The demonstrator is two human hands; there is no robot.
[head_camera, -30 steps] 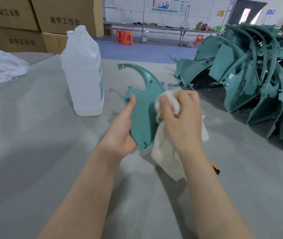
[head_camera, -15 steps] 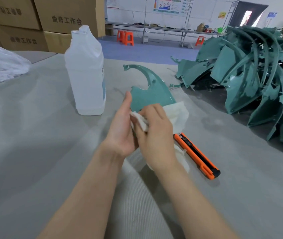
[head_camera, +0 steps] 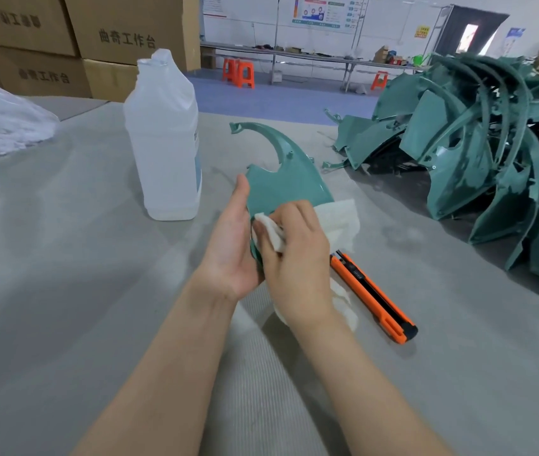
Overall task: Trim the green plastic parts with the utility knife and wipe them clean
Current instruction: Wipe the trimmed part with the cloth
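Green part [head_camera: 281, 189] mid-table, tilted up. Left hand [head_camera: 232, 248] grips its left edge to steady it. Right hand [head_camera: 297, 251] clutches white cloth [head_camera: 340, 218] against the near face for wiping. Utility knife [head_camera: 373, 297] parked just right, within reach. Bottle [head_camera: 166, 149] left, pile [head_camera: 478, 153] far right.

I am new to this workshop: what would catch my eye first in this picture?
At the centre, the left hand holds a green plastic part while the right hand presses a white cloth on it. An orange utility knife lies on the table just right of the hands. A big pile of green parts fills the far right.
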